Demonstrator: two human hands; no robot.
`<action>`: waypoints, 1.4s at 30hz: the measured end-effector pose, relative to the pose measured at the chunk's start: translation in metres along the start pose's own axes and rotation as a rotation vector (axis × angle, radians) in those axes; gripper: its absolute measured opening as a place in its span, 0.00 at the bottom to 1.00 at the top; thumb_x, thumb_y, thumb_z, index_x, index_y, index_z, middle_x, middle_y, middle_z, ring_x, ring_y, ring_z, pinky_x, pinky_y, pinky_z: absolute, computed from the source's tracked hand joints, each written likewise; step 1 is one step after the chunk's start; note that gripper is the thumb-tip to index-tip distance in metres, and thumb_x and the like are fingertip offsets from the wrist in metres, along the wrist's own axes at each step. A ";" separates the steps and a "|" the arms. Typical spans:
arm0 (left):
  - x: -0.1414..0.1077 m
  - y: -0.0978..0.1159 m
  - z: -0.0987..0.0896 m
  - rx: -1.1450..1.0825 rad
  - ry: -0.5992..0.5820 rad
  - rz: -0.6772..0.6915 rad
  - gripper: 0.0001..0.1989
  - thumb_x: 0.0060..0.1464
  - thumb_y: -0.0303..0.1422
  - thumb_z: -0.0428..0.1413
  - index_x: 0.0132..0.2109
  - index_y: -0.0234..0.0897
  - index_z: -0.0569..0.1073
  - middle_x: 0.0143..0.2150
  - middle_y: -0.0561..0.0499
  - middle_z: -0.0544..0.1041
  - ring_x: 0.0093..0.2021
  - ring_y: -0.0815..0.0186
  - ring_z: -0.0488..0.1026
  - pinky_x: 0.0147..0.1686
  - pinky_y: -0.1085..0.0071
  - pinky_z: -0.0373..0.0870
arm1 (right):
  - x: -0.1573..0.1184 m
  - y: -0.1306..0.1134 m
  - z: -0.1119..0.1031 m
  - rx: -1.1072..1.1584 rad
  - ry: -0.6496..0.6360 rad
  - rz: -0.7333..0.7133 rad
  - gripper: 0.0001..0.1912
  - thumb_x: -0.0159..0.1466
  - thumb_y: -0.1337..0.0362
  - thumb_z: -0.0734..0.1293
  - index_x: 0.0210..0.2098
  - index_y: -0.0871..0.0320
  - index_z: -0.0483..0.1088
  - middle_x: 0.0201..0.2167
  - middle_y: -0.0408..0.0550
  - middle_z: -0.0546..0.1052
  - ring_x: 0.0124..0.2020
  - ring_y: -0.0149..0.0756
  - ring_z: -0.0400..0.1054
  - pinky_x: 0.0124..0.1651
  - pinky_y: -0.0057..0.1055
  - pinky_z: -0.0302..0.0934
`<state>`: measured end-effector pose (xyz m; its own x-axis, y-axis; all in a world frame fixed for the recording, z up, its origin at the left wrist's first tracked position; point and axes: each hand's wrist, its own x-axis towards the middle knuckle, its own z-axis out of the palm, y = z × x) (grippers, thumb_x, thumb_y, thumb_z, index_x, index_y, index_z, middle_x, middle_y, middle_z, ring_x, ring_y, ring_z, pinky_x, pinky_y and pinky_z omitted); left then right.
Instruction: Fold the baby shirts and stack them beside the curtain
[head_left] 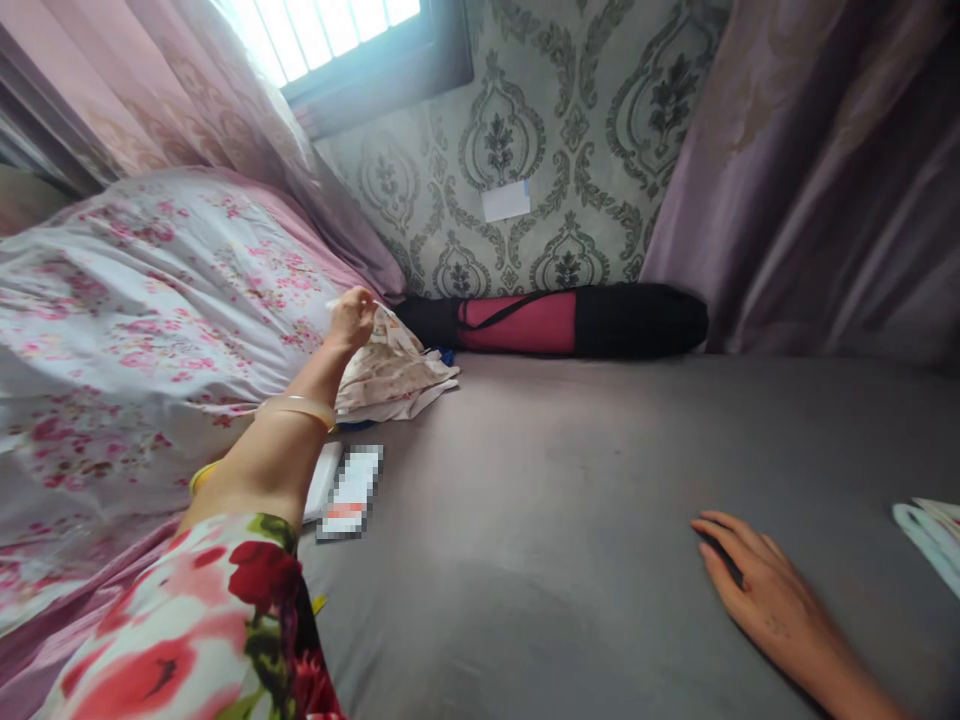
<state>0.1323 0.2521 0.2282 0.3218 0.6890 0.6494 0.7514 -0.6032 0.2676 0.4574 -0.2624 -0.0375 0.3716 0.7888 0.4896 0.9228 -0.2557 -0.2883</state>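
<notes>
My left hand (pixel 352 318) reaches forward at the left, its fingers closed on the edge of a cream patterned cloth (pixel 386 375) that lies partly bunched at the foot of a floral quilt (pixel 225 260). The wrist carries a pale bangle. On the right, my right hand (pixel 765 590) is low over the grey sheet (pixel 555 520), fingers apart and holding nothing. Folded pale cloth (pixel 930 540) lies to the right of it, at the frame's edge.
A black and red long bag (pixel 517 322) lies against the patterned wall. Beside my left forearm are a blurred-out phone-like item (pixel 351 492) and a white object (pixel 324 482). Curtains (pixel 810 200) hang at both sides.
</notes>
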 end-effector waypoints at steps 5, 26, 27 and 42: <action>0.012 0.049 0.003 -0.294 0.050 0.376 0.05 0.52 0.32 0.53 0.36 0.36 0.70 0.45 0.44 0.74 0.47 0.62 0.69 0.52 0.64 0.66 | 0.001 -0.004 -0.002 -0.003 -0.011 0.018 0.19 0.68 0.56 0.55 0.48 0.57 0.72 0.50 0.54 0.74 0.50 0.47 0.69 0.53 0.45 0.64; -0.065 0.230 -0.064 -1.434 -0.576 0.245 0.23 0.66 0.44 0.40 0.24 0.38 0.55 0.23 0.55 0.52 0.21 0.73 0.62 0.25 0.74 0.64 | 0.111 -0.106 -0.070 0.572 0.032 0.134 0.19 0.64 0.54 0.64 0.52 0.52 0.69 0.53 0.51 0.74 0.51 0.44 0.71 0.51 0.42 0.68; -0.068 0.234 -0.069 -1.434 -0.580 0.251 0.23 0.66 0.45 0.39 0.24 0.38 0.56 0.23 0.55 0.52 0.22 0.72 0.63 0.27 0.73 0.65 | 0.115 -0.117 -0.072 0.622 0.041 0.106 0.21 0.63 0.54 0.65 0.54 0.52 0.67 0.54 0.51 0.72 0.53 0.44 0.69 0.54 0.43 0.66; -0.090 0.206 -0.086 -1.470 -0.569 0.366 0.18 0.50 0.42 0.63 0.27 0.37 0.64 0.24 0.55 0.62 0.23 0.74 0.60 0.24 0.74 0.60 | 0.137 -0.138 -0.118 0.974 -0.085 0.134 0.16 0.63 0.54 0.65 0.43 0.58 0.74 0.34 0.46 0.78 0.36 0.38 0.72 0.37 0.31 0.66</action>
<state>0.2080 0.0310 0.2861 0.7624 0.2792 0.5838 -0.4743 -0.3726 0.7976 0.3931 -0.1846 0.1665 0.4232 0.8341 0.3537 0.3716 0.1962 -0.9074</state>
